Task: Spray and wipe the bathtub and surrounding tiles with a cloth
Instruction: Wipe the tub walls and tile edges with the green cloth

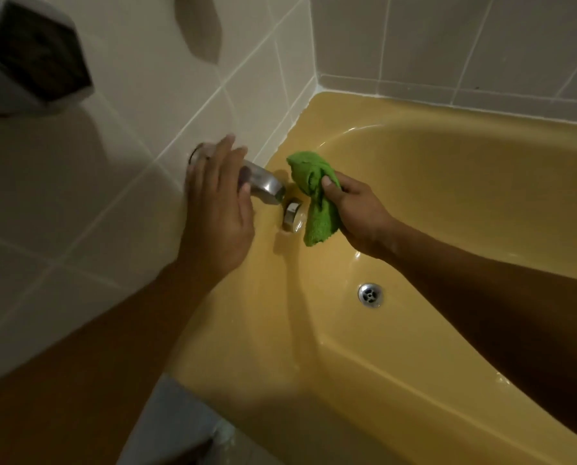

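left hand (216,209): laid palm-down over the spout, fingers straight and reaching toward the wall; the thumb rests on the spout body; not closed round it
right hand (357,209): fingers and thumb curled round the cloth, gripping it at mid-length; held over the bathtub end wall, just right of the spout
hand spacing: apart, one on each side of the spout outlet
cloth (314,203): green, bunched; upper end stands above the thumb, lower end hangs below the hand; lies just beside the overflow fitting (contact with it cannot be confirmed)
bathtub (448,196): mustard yellow, glossy; highlights show on the inner walls and rim
tiles (146,95): pale, with white grout lines; cover the wall on the left and the far wall, meeting at the corner above the tub rim
spout (263,186): chrome, projecting from the left wall over the tub end, largely covered by the left hand
flange (198,152): round chrome plate where the spout meets the wall, partly hidden by the fingertips
overflow fitting (293,216): chrome, on the tub end wall below the spout outlet
drain (370,295): round chrome grate in the tub floor, well clear of both hands
wall fixture (35,55): upper left, dark-faced, blurred; type cannot be determined
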`<state>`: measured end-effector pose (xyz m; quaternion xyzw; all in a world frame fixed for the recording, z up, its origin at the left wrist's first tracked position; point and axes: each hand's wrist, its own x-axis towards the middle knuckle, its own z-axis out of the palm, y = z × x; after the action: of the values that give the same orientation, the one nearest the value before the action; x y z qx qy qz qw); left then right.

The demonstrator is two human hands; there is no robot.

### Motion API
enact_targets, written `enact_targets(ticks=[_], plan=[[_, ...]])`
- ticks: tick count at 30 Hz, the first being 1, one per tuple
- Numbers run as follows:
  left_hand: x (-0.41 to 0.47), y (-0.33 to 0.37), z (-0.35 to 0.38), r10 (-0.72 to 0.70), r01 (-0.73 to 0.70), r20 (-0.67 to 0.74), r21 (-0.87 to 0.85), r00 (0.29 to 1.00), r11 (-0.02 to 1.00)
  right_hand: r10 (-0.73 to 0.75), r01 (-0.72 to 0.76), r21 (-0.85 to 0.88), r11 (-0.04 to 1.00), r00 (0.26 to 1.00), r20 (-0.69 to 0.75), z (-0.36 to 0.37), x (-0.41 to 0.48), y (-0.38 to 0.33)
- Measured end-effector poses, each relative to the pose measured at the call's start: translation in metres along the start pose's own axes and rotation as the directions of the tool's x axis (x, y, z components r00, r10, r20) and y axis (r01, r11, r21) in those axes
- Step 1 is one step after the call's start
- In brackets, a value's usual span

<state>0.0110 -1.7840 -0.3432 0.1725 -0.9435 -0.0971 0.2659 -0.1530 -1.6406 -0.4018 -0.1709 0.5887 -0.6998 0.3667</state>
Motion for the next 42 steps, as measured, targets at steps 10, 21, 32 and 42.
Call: enact_targets(ticks=[10,21,32,42], plan=[[-0.235,-0.067,-0.021,-0.344,0.324,0.361,0.116,0.867,0.939,-0.009,0.402,-0.755,0.517,0.885,0.465,0.115,-0.031,0.044],[-0.244,-0.063,-0.018,-0.332,0.312,0.272,0.117,0.903,0.943,0.082,0.421,-0.888,0.186,0.894,0.441,0.132,-0.011,0.051],[-0.252,-0.053,-0.004,-0.398,0.397,0.082,0.037,0.913,0.917,0.202,0.696,-0.708,0.118,0.681,0.704,0.15,-0.073,0.066],[-0.269,-0.014,0.004,-0.716,0.596,-0.056,-0.513,0.695,0.618,0.171,0.521,-0.846,0.113,0.829,0.533,0.151,-0.038,0.054]])
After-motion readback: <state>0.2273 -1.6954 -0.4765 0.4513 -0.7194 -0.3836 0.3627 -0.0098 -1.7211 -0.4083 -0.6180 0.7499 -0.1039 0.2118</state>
